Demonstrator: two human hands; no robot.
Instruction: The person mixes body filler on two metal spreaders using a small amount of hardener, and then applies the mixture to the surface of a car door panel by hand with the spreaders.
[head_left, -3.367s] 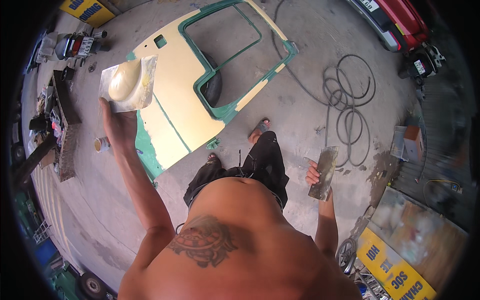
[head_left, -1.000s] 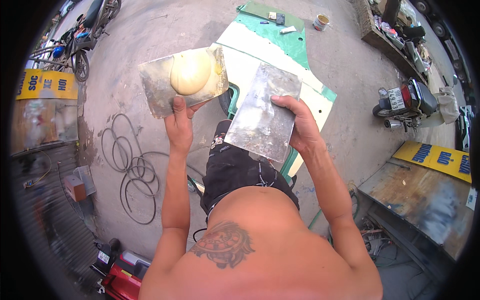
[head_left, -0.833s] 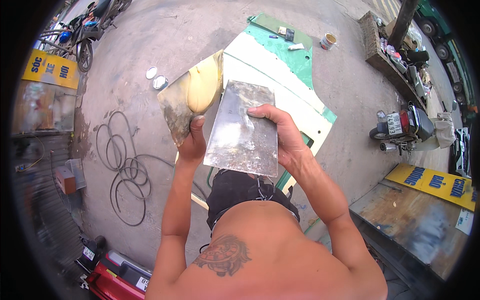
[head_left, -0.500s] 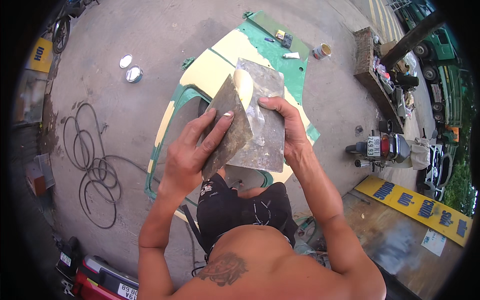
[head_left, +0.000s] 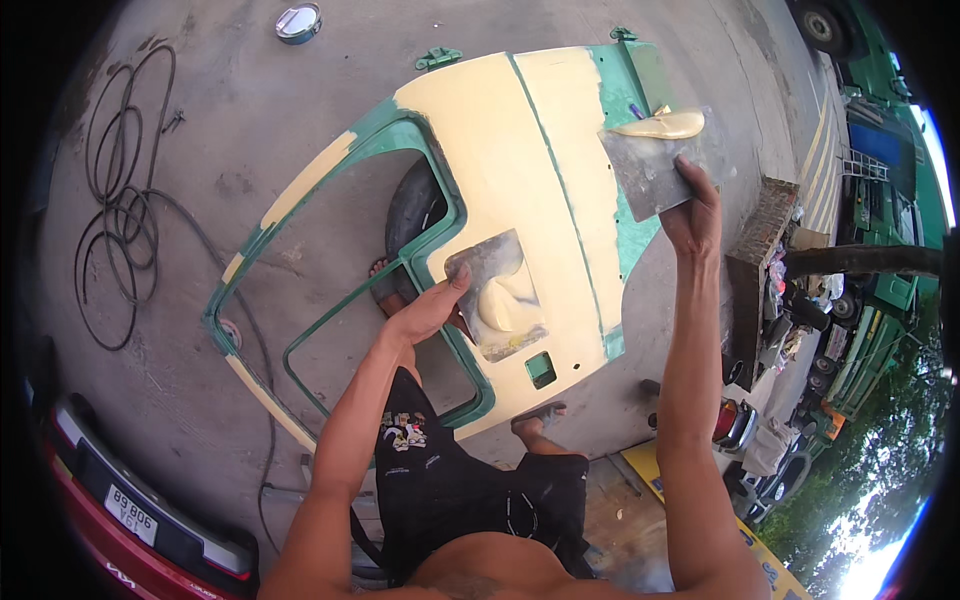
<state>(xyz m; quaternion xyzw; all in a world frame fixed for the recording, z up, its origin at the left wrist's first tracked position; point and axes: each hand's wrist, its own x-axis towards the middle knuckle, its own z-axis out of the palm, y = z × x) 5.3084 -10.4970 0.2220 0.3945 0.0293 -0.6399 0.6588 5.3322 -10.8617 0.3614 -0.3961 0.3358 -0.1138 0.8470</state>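
Note:
My left hand (head_left: 432,308) is closed on a thin metal putty spreader (head_left: 475,266), thumb on top, with a lump of cream putty (head_left: 503,304) on its face. It is over the lower part of a green vehicle door (head_left: 545,200) coated largely in cream filler; whether it touches the door I cannot tell. Farther right and higher, my right hand (head_left: 693,215) grips a second flat metal plate (head_left: 645,178) by its near edge. A long mound of cream putty (head_left: 668,125) lies along its far side. This plate hides part of the door's green end.
The door's window opening (head_left: 345,265) shows a dark tyre (head_left: 415,205) and my foot. At left lies a coiled hose (head_left: 125,205); a tin (head_left: 298,23) stands at the far edge. A red car (head_left: 150,510) is lower left. A brick planter (head_left: 755,270) and motorbike stand at right.
My hands have moved apart, the left down over the door and the right out to the right. Putty now lies on both plates, and the view has shifted.

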